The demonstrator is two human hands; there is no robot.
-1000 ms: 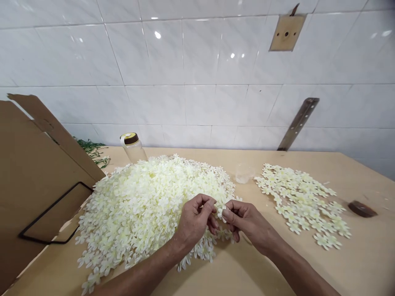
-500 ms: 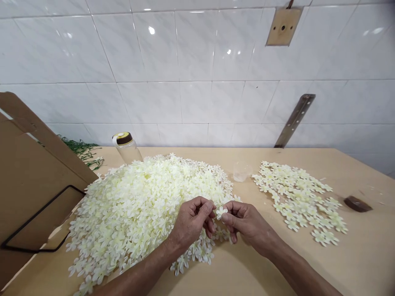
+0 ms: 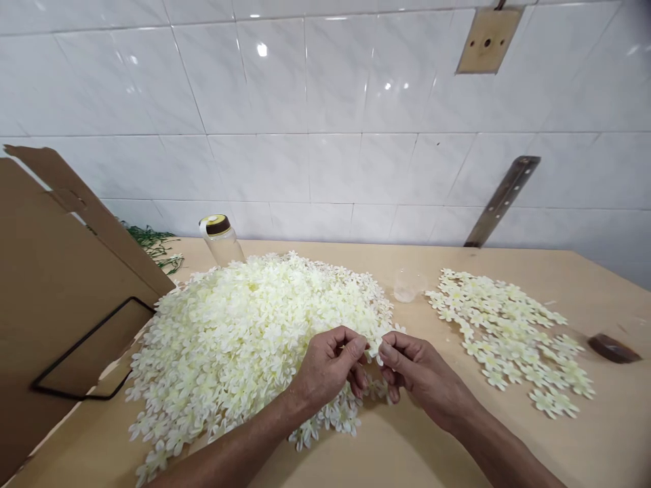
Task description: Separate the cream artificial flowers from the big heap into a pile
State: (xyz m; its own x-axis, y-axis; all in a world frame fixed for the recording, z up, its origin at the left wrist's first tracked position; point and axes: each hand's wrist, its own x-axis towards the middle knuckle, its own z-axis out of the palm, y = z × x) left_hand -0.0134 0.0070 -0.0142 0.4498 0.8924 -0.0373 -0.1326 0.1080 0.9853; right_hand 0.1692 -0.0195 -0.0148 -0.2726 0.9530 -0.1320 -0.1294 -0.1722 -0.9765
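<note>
A small white-cream artificial flower (image 3: 375,351) is pinched between my two hands, just above the right front edge of a big heap of artificial flowers (image 3: 254,325). My left hand (image 3: 333,362) is closed, thumb against forefinger, with its fingertips at the flower's left side, partly hiding it. On the other side, my right hand (image 3: 417,373) grips the flower between thumb and forefinger, the other fingers curled beneath. Further right, a flat spread of similar flowers (image 3: 508,332) lies on the table.
A cardboard box (image 3: 66,291) with a black wire frame (image 3: 84,339) against it stands at the left. Behind the heap are a clear bottle (image 3: 224,244), green stems (image 3: 152,244) and a small clear cup (image 3: 407,288). A dark brown object (image 3: 614,348) lies on the table (image 3: 407,447) at the right.
The whole view has shifted, so everything appears further right. Both hands keep their pinch, and the flower between them now looks tilted and more covered by the fingers.
</note>
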